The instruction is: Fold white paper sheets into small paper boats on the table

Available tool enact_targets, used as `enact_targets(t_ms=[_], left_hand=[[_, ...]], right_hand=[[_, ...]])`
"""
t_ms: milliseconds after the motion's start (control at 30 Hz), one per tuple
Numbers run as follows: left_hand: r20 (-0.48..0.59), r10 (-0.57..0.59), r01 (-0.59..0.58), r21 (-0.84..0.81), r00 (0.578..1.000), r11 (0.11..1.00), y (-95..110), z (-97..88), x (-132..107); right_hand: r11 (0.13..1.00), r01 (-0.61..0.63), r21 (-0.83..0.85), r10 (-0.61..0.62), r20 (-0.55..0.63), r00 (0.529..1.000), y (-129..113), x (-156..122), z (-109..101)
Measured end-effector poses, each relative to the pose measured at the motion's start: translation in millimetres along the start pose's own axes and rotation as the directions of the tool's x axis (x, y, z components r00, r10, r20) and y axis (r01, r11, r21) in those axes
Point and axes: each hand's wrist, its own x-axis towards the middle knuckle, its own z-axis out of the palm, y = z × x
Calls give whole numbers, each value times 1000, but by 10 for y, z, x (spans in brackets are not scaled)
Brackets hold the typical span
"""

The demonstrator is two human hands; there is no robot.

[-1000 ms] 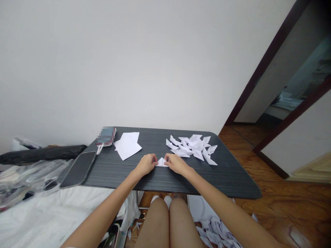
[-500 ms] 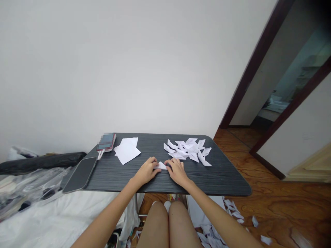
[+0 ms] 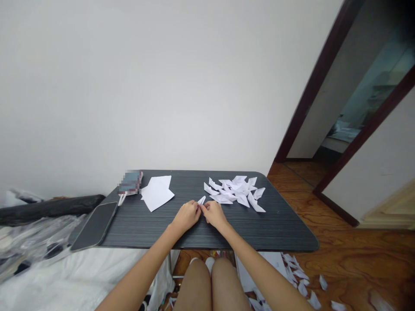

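A small folded piece of white paper [image 3: 202, 200] is pinched between my two hands, its narrow tip pointing away from me. My left hand [image 3: 188, 214] closes on its left side, and my right hand [image 3: 214, 213] grips the right side with thumb and fingers together. The fingers hide most of the paper. Both hands are low over the dark table [image 3: 145, 233]. Beyond my right hand lies a pile of folded white paper pieces [image 3: 238, 188]. Flat white sheets [image 3: 158, 195] rest left of my left hand.
A dark tablet-like slab [image 3: 94, 224] lies at the table's left edge, with a blurred blue-grey packet [image 3: 129, 182] behind it. More folded papers [image 3: 298, 272] are scattered on the wooden floor [image 3: 350, 255]. A white wall [image 3: 207, 86] stands behind the table.
The paper lay flat between my spread fingers; now it is turned upright and looks narrower. My hands have drawn together around it. The view has shifted slightly.
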Motion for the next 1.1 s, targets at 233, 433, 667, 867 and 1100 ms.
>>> enact_targets(t_ms=[233, 433, 667, 867, 1100], left_hand=[[-64, -88, 81, -106, 994, 991, -42, 50, 47], [-135, -148, 112, -243, 980, 964, -119, 63, 213], [-221, -178, -63, -777, 959, 626, -77, -97, 588], [-156, -285, -62, -947, 946, 315, -97, -14, 751], [-118, -251, -28, -942, 961, 336, -72, 184, 723]], right_hand=[[992, 13, 123, -26, 98, 995, -19, 164, 99], [981, 138, 139, -137, -19, 990, -6, 206, 4], [891, 337, 305, -271, -241, 932, 61, 460, -299], [750, 432, 500, -375, -217, 901, 194, 595, -447], [760, 333, 559, -282, -178, 943, 277, 610, -317]])
